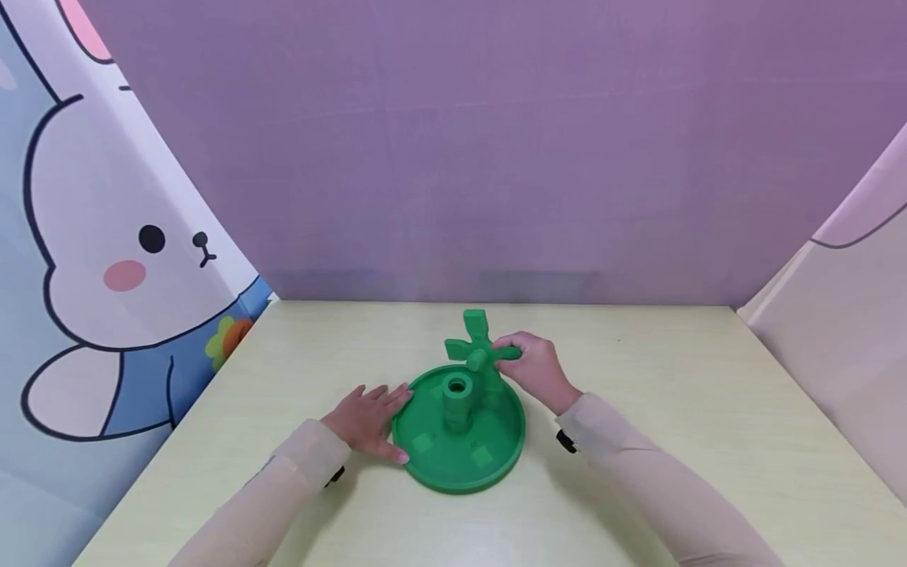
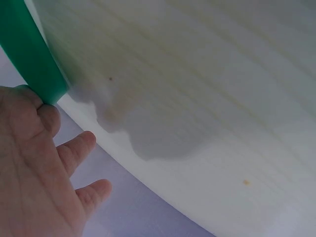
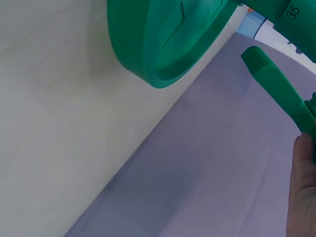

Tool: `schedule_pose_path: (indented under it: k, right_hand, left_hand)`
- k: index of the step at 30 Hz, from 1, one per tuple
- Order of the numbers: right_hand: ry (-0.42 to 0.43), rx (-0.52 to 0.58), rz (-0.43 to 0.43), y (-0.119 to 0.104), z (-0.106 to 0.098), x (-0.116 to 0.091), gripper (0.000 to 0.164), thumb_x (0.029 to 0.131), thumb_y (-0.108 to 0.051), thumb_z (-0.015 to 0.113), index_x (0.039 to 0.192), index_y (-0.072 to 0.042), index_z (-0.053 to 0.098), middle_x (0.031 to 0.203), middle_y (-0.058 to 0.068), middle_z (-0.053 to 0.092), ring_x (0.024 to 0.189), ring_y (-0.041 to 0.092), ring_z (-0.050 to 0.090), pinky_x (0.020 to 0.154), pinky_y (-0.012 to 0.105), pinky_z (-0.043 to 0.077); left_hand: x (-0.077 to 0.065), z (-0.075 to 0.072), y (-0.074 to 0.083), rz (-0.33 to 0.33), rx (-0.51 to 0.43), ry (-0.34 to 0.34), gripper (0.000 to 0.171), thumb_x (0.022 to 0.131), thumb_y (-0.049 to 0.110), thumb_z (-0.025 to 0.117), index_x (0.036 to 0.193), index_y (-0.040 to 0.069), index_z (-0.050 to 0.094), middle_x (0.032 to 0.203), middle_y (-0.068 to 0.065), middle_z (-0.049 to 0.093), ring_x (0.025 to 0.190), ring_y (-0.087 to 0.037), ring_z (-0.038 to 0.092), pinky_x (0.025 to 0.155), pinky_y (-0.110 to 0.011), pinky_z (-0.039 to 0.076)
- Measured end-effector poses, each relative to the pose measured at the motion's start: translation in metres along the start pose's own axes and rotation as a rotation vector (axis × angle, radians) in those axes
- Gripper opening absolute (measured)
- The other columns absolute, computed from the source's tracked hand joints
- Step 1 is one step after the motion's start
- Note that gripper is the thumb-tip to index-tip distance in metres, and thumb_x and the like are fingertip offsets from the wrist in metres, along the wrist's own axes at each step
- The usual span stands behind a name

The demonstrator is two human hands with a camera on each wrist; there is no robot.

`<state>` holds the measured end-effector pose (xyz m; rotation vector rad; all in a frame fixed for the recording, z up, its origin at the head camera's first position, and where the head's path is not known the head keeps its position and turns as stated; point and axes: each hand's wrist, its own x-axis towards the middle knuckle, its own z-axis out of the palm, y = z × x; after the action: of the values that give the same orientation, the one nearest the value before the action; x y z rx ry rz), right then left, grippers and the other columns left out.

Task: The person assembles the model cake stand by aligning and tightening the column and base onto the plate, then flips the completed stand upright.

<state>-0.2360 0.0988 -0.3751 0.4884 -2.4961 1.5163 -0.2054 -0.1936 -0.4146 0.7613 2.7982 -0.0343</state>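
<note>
I see the round green tray (image 1: 442, 466) midway between the left and right edges of the desk (image 1: 673, 378), with broad surface either side and a shorter strip toward the far edge. I have the left hand (image 1: 368, 424) spread against its left rim, while the right hand (image 1: 534, 364) pinches the green bladed rotor (image 1: 480, 344) just beyond the upright hollow post (image 1: 458, 411), one blade pointing toward the far edge.
</note>
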Motion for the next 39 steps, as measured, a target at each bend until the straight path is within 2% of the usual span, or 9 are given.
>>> schedule_pose_path:
  k: [4,9,20,24,34,39]
  right_hand:
    - [-0.012,-0.009,-0.050,-0.002,0.004,-0.002,0.020,0.077,0.008,0.070,0.096,0.002,0.073,0.101,0.014,0.069,0.098,0.030,0.064,0.078,0.037,0.055]
    - [-0.022,-0.017,-0.087,-0.003,0.008,-0.003,0.020,0.076,0.008,0.070,0.094,0.001,0.073,0.100,0.013,0.069,0.101,0.030,0.063,0.080,0.037,0.055]
    - [-0.017,-0.071,-0.235,0.003,0.016,-0.007,0.020,0.076,0.011,0.069,0.092,0.000,0.072,0.097,0.009,0.069,0.096,0.027,0.064,0.079,0.036,0.054]
    - [-0.010,-0.100,-0.351,0.003,0.019,-0.007,0.020,0.075,0.014,0.068,0.090,0.001,0.071,0.096,0.011,0.068,0.094,0.027,0.065,0.077,0.034,0.055]
    - [0.039,-0.209,-0.745,0.008,0.023,-0.007,0.025,0.065,0.020,0.075,0.082,0.003,0.069,0.091,0.012,0.068,0.086,0.026,0.066,0.074,0.029,0.056]
    - [0.045,-0.253,-0.871,0.009,0.024,-0.005,0.023,0.065,0.017,0.078,0.078,-0.001,0.072,0.088,0.010,0.071,0.088,0.025,0.068,0.077,0.029,0.055]
  left_hand:
    - [-0.001,0.000,-0.001,0.005,-0.021,0.000,0.106,0.073,0.071,0.064,0.150,0.007,0.030,0.155,-0.007,0.029,0.137,-0.037,0.032,0.109,-0.059,0.023]
    - [-0.003,-0.001,-0.002,0.031,-0.016,0.017,0.108,0.073,0.075,0.060,0.150,0.007,0.029,0.155,-0.007,0.030,0.136,-0.039,0.033,0.108,-0.061,0.023]
    - [-0.002,-0.001,0.001,-0.012,0.027,-0.013,0.103,0.074,0.067,0.066,0.150,0.008,0.029,0.155,-0.006,0.029,0.137,-0.036,0.033,0.108,-0.058,0.025]
    - [-0.003,-0.001,0.001,-0.010,0.028,-0.010,0.103,0.074,0.067,0.066,0.150,0.008,0.030,0.155,-0.006,0.029,0.137,-0.036,0.033,0.108,-0.058,0.025]
    - [-0.004,0.000,0.000,-0.005,0.025,-0.012,0.103,0.074,0.066,0.067,0.150,0.007,0.031,0.155,-0.006,0.030,0.136,-0.037,0.033,0.107,-0.059,0.026]
    - [-0.005,-0.001,0.000,0.000,0.035,-0.020,0.104,0.074,0.067,0.066,0.150,0.006,0.030,0.155,-0.007,0.029,0.137,-0.036,0.033,0.107,-0.059,0.026]
